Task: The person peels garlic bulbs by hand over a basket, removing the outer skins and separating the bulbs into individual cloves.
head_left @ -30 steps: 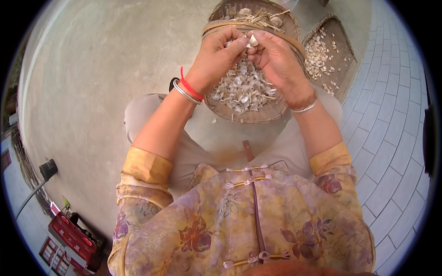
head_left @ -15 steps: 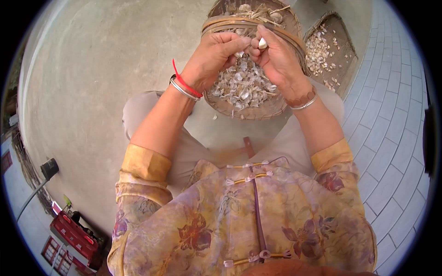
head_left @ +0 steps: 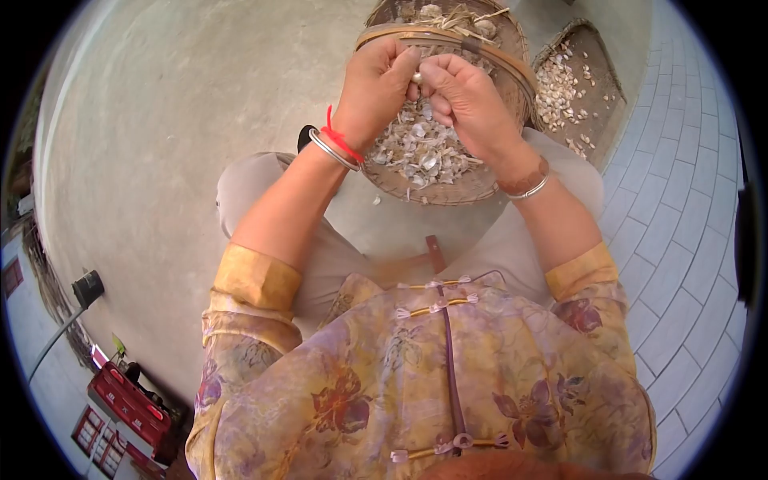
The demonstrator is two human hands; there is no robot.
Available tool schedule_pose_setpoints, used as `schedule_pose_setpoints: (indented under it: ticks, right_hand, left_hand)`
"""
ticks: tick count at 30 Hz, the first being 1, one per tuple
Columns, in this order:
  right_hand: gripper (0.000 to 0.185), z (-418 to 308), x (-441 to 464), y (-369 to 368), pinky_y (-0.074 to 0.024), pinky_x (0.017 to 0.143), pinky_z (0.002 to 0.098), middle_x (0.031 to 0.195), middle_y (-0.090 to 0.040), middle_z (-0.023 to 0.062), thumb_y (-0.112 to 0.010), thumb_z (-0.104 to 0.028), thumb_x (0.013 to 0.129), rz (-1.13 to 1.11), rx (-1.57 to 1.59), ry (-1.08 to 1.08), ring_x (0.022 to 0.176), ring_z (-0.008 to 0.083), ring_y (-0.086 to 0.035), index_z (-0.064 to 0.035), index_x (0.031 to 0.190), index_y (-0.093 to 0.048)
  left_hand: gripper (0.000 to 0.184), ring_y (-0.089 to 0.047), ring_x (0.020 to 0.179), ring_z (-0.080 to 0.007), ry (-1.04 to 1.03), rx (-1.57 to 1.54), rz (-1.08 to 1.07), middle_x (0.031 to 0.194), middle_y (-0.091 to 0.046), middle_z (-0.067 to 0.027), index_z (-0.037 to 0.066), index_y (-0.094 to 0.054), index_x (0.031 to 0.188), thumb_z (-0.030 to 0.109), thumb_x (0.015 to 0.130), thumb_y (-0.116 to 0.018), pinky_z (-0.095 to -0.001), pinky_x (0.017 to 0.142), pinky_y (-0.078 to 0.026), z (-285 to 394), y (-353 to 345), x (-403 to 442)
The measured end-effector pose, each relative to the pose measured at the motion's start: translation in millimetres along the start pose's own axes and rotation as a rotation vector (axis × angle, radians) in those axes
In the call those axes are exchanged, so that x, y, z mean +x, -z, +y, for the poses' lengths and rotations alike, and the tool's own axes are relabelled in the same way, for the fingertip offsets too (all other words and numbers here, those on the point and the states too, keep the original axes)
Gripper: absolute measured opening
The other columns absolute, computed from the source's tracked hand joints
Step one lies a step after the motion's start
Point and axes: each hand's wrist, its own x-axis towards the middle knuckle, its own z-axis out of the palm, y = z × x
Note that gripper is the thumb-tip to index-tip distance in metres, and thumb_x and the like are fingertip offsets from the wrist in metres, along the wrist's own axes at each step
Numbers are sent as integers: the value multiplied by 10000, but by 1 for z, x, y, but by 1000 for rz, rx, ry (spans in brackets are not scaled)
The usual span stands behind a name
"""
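A small pale garlic clove [head_left: 417, 78] shows between the fingertips of both hands, over the round basket. My left hand [head_left: 378, 86] is closed, thumb and fingers pinching one side of the clove. From the other side my right hand [head_left: 470, 98] pinches it, with its other fingers curled in. Whether a second clove lies inside the right fingers is hidden. Below the hands, papery garlic skins [head_left: 424, 152] are heaped in the woven basket [head_left: 460, 194]. Whole garlic bulbs [head_left: 485, 30] and dry stalks lie in its far part, past the bamboo handle [head_left: 400, 34].
To the right of the basket, a woven scoop tray [head_left: 596, 120] holds many loose cloves [head_left: 558, 92]. Grey tiles [head_left: 672, 208] border the concrete floor [head_left: 200, 88]. My knees [head_left: 248, 188] flank the basket. A red vehicle [head_left: 128, 408] stands at lower left.
The hands have come together, and the right has turned inward. The white clove that showed in the right fingers is out of sight there; a clove now shows between both hands' fingertips.
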Motion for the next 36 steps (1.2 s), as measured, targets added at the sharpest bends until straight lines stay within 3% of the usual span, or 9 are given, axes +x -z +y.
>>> schedule_pose_setpoints:
  ticks: [3, 9, 13, 15, 20, 26, 32, 34, 36]
  right_hand:
    - [200, -3, -3, 1, -396, 514, 199, 762, -607, 7, -630, -178, 914, -23, -76, 24, 598, 50, -486, -2, 1007, -609]
    - [155, -16, -18, -7, -490, 637, 251, 809, -670, 18, -648, -129, 865, 124, -765, 345, 687, 99, -591, 8, 936, -667]
    - [174, -21, -38, -5, -484, 626, 249, 796, -674, 19, -640, -131, 873, 146, -892, 353, 684, 85, -578, 12, 969, -668]
    - [186, -25, -48, 0, -487, 631, 259, 793, -673, 11, -637, -142, 880, 119, -333, 37, 695, 86, -578, 17, 972, -665]
    - [210, -11, -78, 14, -494, 673, 271, 808, -672, 22, -636, -155, 885, 206, -553, 134, 721, 97, -590, 27, 988, -657]
    - [180, -5, -108, 3, -490, 764, 269, 870, -679, 50, -628, -147, 889, 273, -650, 250, 796, 98, -595, 24, 947, -641]
    - [208, -17, -160, 23, -433, 590, 215, 749, -588, -11, -626, -209, 919, 380, -271, 321, 617, 40, -490, -3, 946, -616]
    - [228, -21, -194, 47, -318, 470, 186, 660, -450, -49, -610, -248, 938, 378, 163, 413, 523, 18, -356, -20, 931, -596]
    - [175, -15, -225, 82, -246, 430, 179, 674, -397, -62, -591, -229, 949, 608, 180, 449, 507, 15, -301, -61, 908, -569]
  left_hand:
    - [195, -440, 586, -27, -113, 87, -21, 651, -506, 51, 62, -605, 942, 224, 985, -507, -178, 528, -351, -3, -4, 0]
    - [240, -406, 575, -21, -9, -67, -145, 675, -486, 62, 83, -564, 925, 284, 1000, -458, -185, 518, -326, 1, -7, -3]
    - [351, -361, 553, -38, 205, -232, -238, 693, -478, 46, 89, -539, 947, 399, 1013, -387, -200, 497, -282, 7, -16, -9]
    - [406, -347, 548, -46, 291, -286, -273, 700, -478, 38, 85, -535, 965, 449, 1012, -362, -202, 495, -267, 14, -17, -13]
    - [546, -306, 542, -63, 341, -311, -560, 682, -449, 21, 67, -525, 1031, 548, 1003, -268, -201, 497, -231, 15, -30, -25]
    - [460, -286, 507, -68, 300, -163, -620, 617, -392, 35, 71, -547, 1038, 443, 1033, -275, -231, 505, -256, 10, -45, -37]
    - [215, -508, 767, -130, 272, -483, -620, 950, -569, -42, 49, -518, 1116, 213, 980, -495, -258, 650, -420, -8, -38, -42]
    - [187, -535, 781, -132, 288, -436, -590, 969, -588, -59, 42, -528, 1104, 173, 972, -515, -255, 669, -449, -13, -35, -39]
    - [162, -562, 795, -135, 305, -397, -537, 988, -606, -75, 34, -538, 1092, 133, 963, -534, -252, 687, -477, -21, -27, -36]
